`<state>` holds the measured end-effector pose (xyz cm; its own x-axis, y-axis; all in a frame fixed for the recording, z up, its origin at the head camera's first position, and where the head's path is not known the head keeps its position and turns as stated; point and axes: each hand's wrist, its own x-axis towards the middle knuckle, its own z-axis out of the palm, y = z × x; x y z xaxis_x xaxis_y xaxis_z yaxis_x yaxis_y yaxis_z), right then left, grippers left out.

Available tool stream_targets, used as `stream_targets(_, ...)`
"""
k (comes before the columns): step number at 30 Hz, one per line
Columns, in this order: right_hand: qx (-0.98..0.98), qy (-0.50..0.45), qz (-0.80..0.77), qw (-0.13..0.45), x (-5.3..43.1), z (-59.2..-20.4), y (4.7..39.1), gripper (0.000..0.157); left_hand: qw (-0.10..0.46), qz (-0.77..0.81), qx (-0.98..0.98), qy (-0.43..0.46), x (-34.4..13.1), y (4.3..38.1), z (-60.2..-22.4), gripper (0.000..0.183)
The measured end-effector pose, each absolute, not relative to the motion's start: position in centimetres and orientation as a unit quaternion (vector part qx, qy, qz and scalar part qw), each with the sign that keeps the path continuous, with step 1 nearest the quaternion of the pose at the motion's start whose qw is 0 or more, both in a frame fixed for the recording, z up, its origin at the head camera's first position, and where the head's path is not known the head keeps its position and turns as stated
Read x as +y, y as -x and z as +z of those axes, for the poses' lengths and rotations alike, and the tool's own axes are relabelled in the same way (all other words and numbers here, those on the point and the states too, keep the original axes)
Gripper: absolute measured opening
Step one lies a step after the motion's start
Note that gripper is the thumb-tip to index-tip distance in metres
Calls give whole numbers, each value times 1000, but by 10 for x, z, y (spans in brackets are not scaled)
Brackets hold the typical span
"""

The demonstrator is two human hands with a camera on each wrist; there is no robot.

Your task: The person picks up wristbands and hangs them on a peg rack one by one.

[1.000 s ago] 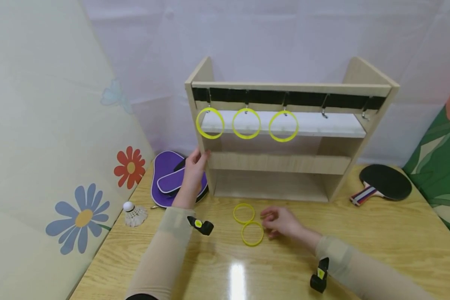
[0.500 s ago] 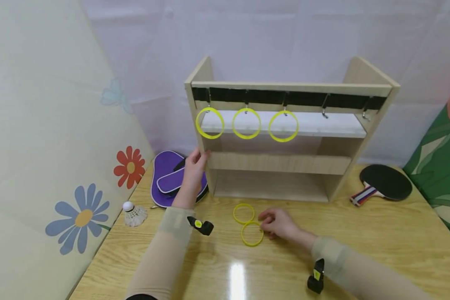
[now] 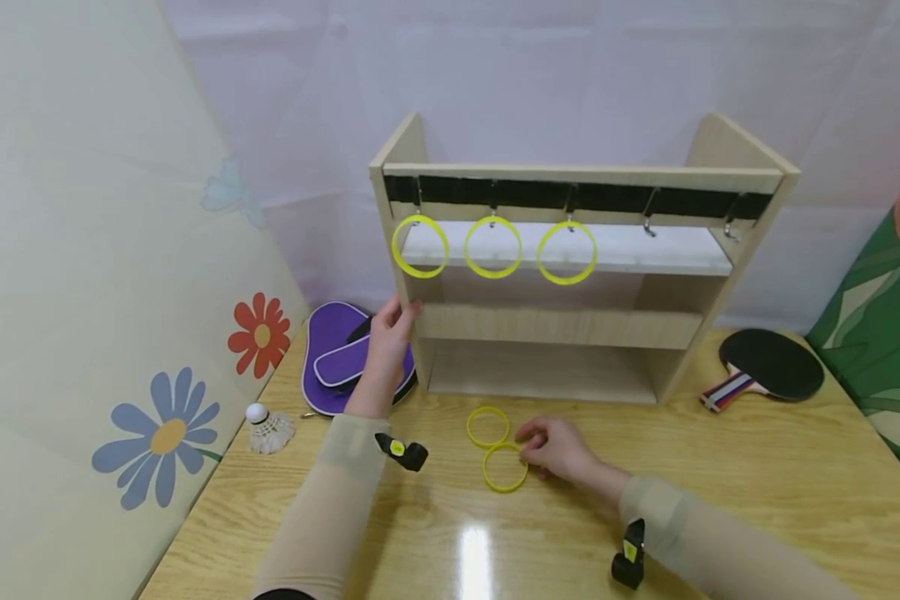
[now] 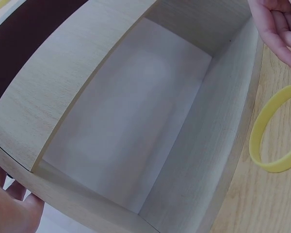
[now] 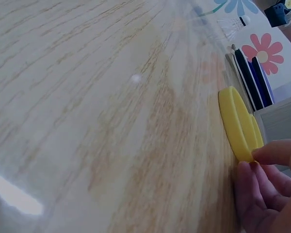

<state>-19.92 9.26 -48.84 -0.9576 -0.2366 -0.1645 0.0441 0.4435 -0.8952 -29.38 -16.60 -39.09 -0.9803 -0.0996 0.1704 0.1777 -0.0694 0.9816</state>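
Observation:
My left hand (image 3: 387, 346) grips the left side panel of a small wooden shelf (image 3: 555, 325), its thumb at the front edge. In the left wrist view, fingertips (image 4: 33, 206) show at the panel's outer side. Two yellow rings lie on the table before the shelf: a nearer ring (image 3: 504, 491) and a farther ring (image 3: 468, 428). At the nearer ring's right edge, my right hand (image 3: 561, 450) pinches the band between thumb and fingers; the right wrist view shows that yellow ring (image 5: 234, 128) low on the tabletop. Three more yellow rings hang from hooks, among them the leftmost ring (image 3: 421, 274).
Two bare hooks, including one hook (image 3: 649, 229), are at the right of the black strip (image 3: 615, 196). A purple bag (image 3: 330, 329) and a shuttlecock (image 3: 270, 429) lie left of the shelf. The table tennis bat (image 3: 772, 364) lies right on the wooden table (image 3: 720, 483).
My right hand has moved slightly left to the nearer ring's edge, its thumb and fingers closing on the band. The left hand, the shelf and the hanging rings have stayed in place.

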Motion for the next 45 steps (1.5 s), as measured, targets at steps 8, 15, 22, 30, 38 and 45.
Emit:
stream_targets(8,828,32,-539,149,98,-485,200,26,107,-735,-670,22,-163,293,-392,47)
stream_targets(15,802,22,-575,163,110,-475,200,28,114,-734,-670,25,-163,294,-394,45)
stream_targets(22,754,23,-638,155,128,-456,203,35,123,-734,-667,22,-164,294,-392,45)
stream_targets(30,716,51,-684,129,157,-428,205,35,115,-727,-677,22,-164,292,-392,45)
stream_targets(38,688,34,-714,125,178,-389,207,43,112,-736,-667,21,-165,294,-392,45)
stream_targets(45,638,46,-761,107,199,-358,209,25,102,-735,-670,23,-166,293,-390,46)
